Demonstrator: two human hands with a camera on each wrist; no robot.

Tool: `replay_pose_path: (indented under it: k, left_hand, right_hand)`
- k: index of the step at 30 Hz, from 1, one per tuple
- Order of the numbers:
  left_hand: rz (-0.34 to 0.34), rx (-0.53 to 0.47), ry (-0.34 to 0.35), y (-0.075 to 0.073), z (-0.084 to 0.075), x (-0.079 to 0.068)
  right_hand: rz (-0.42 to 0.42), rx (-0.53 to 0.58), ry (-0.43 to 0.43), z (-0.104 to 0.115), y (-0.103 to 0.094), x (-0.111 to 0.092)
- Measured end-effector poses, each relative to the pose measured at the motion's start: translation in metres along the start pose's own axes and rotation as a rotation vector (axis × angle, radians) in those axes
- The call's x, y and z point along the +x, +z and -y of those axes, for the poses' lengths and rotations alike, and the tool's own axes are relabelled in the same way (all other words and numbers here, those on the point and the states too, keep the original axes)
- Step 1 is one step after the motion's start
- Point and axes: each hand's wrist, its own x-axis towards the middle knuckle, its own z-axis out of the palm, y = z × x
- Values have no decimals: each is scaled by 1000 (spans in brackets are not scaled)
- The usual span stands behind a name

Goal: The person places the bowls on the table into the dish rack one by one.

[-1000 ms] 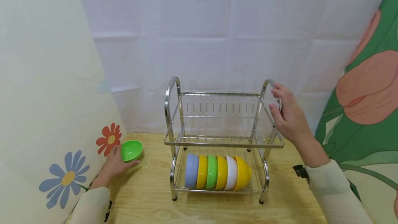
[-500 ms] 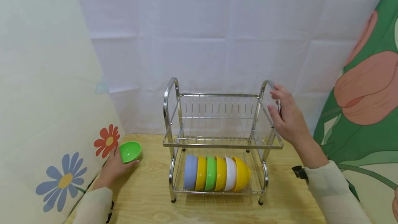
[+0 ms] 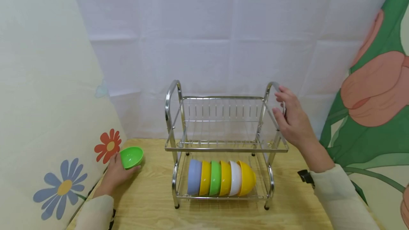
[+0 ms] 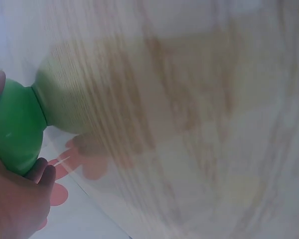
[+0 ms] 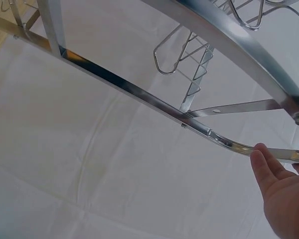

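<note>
A chrome two-tier dish rack (image 3: 223, 149) stands on the wooden table. My left hand (image 3: 115, 174) holds a small green bowl (image 3: 131, 157) left of the rack, the bowl's hollow facing up. In the left wrist view, fingers and thumb wrap the outside of this green bowl (image 4: 20, 127), which touches the tabletop. My right hand (image 3: 295, 123) is at the rack's right upright, and the right wrist view has its fingers about the curved chrome tube (image 5: 234, 146). On the lower tier several bowls (image 3: 225, 178) in blue, yellow, green and white stand on edge in a row.
The rack's upper tier (image 3: 222, 120) is a wire basket with upright dividers. White cloth (image 3: 204, 45) hangs behind the table (image 3: 150, 194). Flower-printed cloths border both sides, with a red flower (image 3: 108, 145) close to the left hand.
The head view has drifted slightly, so everything sits a little further left. Both hands keep their places on the green bowl and the dish rack.
</note>
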Motion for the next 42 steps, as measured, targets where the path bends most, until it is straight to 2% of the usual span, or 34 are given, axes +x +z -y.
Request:
replay_pose_path:
  k: [15,23,29,34,42]
  left_hand:
    - [-13,-3,-8,-6,-3,-9]
    - [-36,6,49,-12,-5,-11]
    - [-69,8,82,-18,-13,-13]
    - [-92,15,113,-27,-20,-20]
    - [-154,3,204,-43,-28,-32]
  right_hand:
    - [-16,20,-14,2,1,1]
    - [-21,22,-21,2,0,1]
    - [-16,24,-7,2,-1,0]
    - [-8,19,-5,4,-2,1]
    - [-3,19,-4,5,-2,3]
